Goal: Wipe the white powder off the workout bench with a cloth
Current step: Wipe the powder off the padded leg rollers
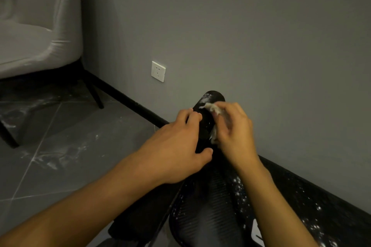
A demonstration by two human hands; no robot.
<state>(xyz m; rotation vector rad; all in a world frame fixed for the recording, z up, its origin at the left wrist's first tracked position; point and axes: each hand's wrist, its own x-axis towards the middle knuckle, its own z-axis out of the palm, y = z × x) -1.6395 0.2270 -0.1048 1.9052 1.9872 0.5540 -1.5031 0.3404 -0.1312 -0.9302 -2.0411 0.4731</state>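
The right hand (234, 128) pinched a limp, crumpled whitish cloth (212, 108), probably best kept bunched; the left hand (180, 146) gripped the firm black padded workout bench (217, 95).

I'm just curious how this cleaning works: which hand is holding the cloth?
The right hand: it pinches the pale cloth against the black bench pad. The left hand only grips that pad, with no cloth.
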